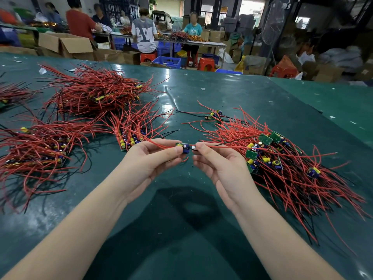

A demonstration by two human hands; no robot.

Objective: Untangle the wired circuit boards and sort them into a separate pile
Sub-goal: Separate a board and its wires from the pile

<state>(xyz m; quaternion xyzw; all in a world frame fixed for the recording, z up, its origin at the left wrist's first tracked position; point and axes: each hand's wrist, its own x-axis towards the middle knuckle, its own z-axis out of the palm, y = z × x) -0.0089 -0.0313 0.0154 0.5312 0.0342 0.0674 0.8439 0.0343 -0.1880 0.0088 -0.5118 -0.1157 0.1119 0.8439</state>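
Observation:
A small green circuit board (183,147) with blue parts and red wires is held above the table between both hands. My left hand (149,164) pinches the board and its red wires. My right hand (218,164) pinches the wires on the board's right side, which run off into the tangled pile (282,158) of boards and red and black wires at the right. A small sorted pile (133,130) lies just left of my left hand. Larger piles lie at the far left (40,150) and at the back left (94,91).
The work surface is a green table (201,91). A couple of loose wired boards (214,115) lie behind my hands. Small white scraps dot the table. Beyond the far edge, people work at other tables among cardboard boxes, blue crates and red stools.

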